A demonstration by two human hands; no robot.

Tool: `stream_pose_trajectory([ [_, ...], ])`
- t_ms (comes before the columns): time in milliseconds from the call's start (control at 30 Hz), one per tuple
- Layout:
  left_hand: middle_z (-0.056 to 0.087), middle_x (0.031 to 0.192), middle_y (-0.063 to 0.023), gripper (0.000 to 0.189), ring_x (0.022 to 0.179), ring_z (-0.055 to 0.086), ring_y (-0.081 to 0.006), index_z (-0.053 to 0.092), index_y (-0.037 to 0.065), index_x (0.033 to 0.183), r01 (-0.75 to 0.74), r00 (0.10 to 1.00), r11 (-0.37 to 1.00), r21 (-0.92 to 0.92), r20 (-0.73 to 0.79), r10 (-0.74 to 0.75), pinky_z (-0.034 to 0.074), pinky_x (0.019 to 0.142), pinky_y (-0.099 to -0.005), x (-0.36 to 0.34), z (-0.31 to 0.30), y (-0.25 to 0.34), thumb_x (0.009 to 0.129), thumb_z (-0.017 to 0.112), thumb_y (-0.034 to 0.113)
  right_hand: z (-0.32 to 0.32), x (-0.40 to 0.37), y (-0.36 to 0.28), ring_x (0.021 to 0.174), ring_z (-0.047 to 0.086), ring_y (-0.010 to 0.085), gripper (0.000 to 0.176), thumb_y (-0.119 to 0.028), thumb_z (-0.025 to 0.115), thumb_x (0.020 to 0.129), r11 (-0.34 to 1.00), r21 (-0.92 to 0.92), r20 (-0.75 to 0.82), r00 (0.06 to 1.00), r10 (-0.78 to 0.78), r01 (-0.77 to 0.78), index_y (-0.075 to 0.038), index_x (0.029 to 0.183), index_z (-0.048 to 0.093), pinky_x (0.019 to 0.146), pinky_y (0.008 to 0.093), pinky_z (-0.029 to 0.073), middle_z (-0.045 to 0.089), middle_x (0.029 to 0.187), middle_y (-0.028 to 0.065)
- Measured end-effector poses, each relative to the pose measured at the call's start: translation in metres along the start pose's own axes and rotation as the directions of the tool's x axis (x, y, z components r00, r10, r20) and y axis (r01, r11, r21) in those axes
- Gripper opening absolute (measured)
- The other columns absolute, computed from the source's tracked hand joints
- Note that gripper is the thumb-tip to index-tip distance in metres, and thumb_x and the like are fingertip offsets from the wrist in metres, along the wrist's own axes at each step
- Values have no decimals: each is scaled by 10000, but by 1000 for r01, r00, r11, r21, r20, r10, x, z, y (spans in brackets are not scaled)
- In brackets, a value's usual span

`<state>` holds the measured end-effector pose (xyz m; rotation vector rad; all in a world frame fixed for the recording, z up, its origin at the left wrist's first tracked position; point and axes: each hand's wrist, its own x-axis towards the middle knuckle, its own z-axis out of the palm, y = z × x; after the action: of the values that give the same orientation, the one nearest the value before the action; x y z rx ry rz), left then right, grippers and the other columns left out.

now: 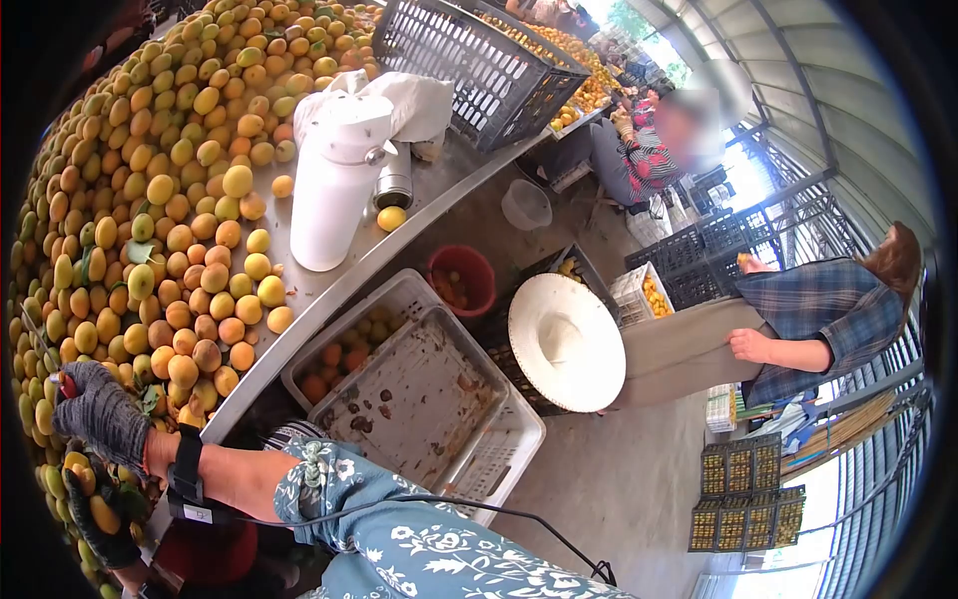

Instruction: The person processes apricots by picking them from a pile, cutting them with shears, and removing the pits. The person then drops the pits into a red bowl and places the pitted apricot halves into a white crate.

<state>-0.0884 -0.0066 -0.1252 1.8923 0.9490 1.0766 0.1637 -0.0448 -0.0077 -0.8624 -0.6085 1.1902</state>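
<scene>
The right hand (100, 414), in a grey knit glove, lay just beyond the black wrist strap (185, 467), its fingers curled under. Behind the strap, the bare forearm ran back into a floral sleeve (399, 539). Below the strap, the dark-gloved left hand (100, 514) seemed half closed, though the frame's edge blurred it.

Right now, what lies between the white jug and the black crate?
Head view: a white cloth and a steel cup, between white jug and black crate.

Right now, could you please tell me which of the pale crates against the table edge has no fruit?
The grey crate lying on top: only dark stains inside, whereas the white crate under it holds orange fruit.
</scene>
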Motion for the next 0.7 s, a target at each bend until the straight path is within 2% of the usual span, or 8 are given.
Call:
stream_pose_trajectory([
  [233, 422, 1411, -131, 642, 1257, 457, -250, 342, 7, 1418, -123, 991, 991, 55, 68, 120, 399, 1035, -342, 0, -1, 27, 830, 570, -111, 0, -7, -16, 666, 483, 150, 88, -93, 620, 756, 999, -38, 54, 998, -10, 12, -52, 776, 544, 622, 318, 424, 493, 712, 49],
  [333, 391, 1430, -141, 661, 1264, 446, -265, 314, 20, 1434, 27, 999, 971, -238, 50, -16, 409, 1030, -361, 2, 12, 56, 833, 543, -134, 0, -6, -17, 693, 511, 207, 125, -92, 640, 714, 980, -188, -3, 998, -59, 58, -41, 772, 542, 642, 346, 430, 512, 722, 91],
  [367, 391, 1430, -141, 661, 1264, 446, -265, 314, 20, 1434, 28, 998, 973, -229, 54, -16, 409, 1030, -361, 2, 12, 53, 833, 543, -134, 2, -4, -12, 693, 511, 207, 125, -92, 640, 714, 982, -178, -4, 998, -59, 58, -41, 772, 542, 642, 346, 430, 512, 722, 91],
  [433, 415, 1402, -160, 769, 1237, 471, -279, 298, 24, 1442, -14, 1000, 985, -174, 11, 16, 432, 1005, -370, 0, 12, 48, 768, 631, -136, 6, 1, -1, 527, 443, 192, 124, -52, 634, 609, 958, -237, -139, 971, -197, 160, -23, 646, 519, 513, 360, 374, 456, 538, 94],
  [500, 434, 1388, -165, 743, 1227, 483, -273, 335, 9, 1420, -62, 998, 986, -152, 13, 65, 436, 998, -372, 2, 6, 38, 757, 630, -148, 2, -1, -11, 525, 445, 217, 149, -73, 645, 596, 961, -237, -137, 974, -180, 144, -15, 637, 514, 520, 374, 379, 460, 537, 115],
  [567, 444, 1382, -166, 682, 1229, 485, -267, 391, 0, 1386, -155, 980, 984, -91, 114, 165, 439, 991, -375, 3, -9, 4, 758, 598, -166, -4, -7, -24, 730, 528, 279, 187, -118, 674, 652, 937, -349, -22, 1000, -17, 9, -33, 767, 553, 675, 377, 436, 524, 754, 147],
  [633, 487, 1344, -166, 637, 1199, 514, -258, 436, -11, 1351, -81, 989, 972, -221, 103, 106, 444, 981, -367, 3, -17, -11, 753, 583, -174, -2, -7, -22, 674, 531, 264, 184, -123, 676, 647, 945, -326, -54, 997, -49, 29, -27, 740, 550, 629, 375, 435, 538, 699, 139],
  [700, 538, 1285, -162, 597, 1157, 543, -250, 444, -20, 1338, -328, 932, 936, 127, 203, 299, 453, 965, -350, 8, -15, -1, 772, 556, -177, -2, -4, -19, 597, 512, 233, 171, -116, 670, 647, 958, -282, -55, 996, -68, 50, -19, 716, 547, 575, 363, 425, 534, 624, 122],
])
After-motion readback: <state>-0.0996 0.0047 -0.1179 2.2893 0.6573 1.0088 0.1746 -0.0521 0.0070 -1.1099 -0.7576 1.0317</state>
